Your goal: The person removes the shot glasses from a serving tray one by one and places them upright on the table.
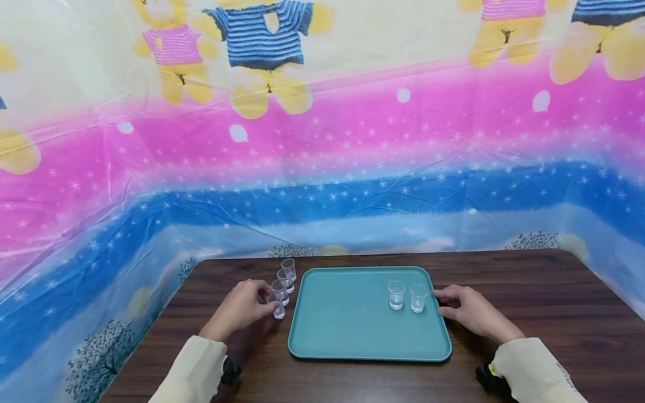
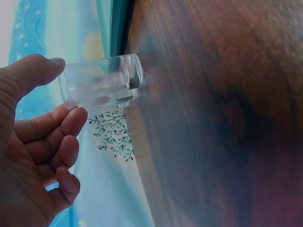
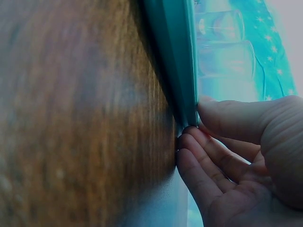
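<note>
Printed fabric [image 1: 322, 140] backs the dark wooden table [image 1: 373, 383]. Our hands are apart: the left hand [image 1: 244, 308] pinches the nearest clear glass [image 1: 279, 311], left of the green tray [image 1: 347, 324]; three glasses [image 1: 288, 270] overlap in a row behind it. Our right hand [image 1: 471, 308] grips the tray's right edge, beside two glasses [image 1: 396, 296] on it. We cannot tell whether the pinched glass touches the table. Sleeves [image 1: 188, 369] are cut off below.
</note>
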A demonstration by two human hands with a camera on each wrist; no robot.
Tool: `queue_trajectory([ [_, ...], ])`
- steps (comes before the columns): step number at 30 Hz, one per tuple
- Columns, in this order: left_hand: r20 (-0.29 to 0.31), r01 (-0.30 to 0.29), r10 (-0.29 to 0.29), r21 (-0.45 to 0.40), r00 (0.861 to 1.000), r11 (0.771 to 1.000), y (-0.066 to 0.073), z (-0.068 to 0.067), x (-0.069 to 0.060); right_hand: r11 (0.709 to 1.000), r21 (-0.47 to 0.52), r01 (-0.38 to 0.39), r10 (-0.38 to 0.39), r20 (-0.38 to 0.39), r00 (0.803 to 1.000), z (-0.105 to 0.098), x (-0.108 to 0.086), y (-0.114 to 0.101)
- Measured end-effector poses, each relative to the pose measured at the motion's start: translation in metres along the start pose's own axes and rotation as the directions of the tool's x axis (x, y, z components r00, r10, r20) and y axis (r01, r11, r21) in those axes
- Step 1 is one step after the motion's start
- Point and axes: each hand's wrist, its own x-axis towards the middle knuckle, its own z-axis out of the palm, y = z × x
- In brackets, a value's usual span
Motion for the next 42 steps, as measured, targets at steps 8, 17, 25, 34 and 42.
queue_trajectory([
  [8,-0.096,-0.036,0.038,0.027,0.995,0.999,0.007,0.000,0.002,1.000,-0.003,-0.008,0.008,-0.008,1.000,-0.001,-0.002,0.003],
  [17,-0.177,-0.171,0.169,0.002,0.970,0.985,0.041,0.009,0.014,1.000,-0.004,-0.018,0.018,-0.008,1.000,-0.001,-0.003,0.006],
  [25,-0.145,-0.278,0.274,-0.011,0.951,0.960,0.070,0.021,0.024,1.000,0.009,-0.019,0.019,-0.012,1.000,0.000,-0.001,0.004],
  [34,-0.098,-0.372,0.373,0.024,0.923,0.928,0.099,0.040,0.039,1.000,0.010,-0.023,0.023,-0.006,1.000,0.002,0.001,0.003],
  [42,-0.010,-0.438,0.439,0.045,0.899,0.898,0.137,0.054,0.054,1.000,-0.007,0.002,-0.002,-0.022,1.000,0.001,0.000,0.002],
])
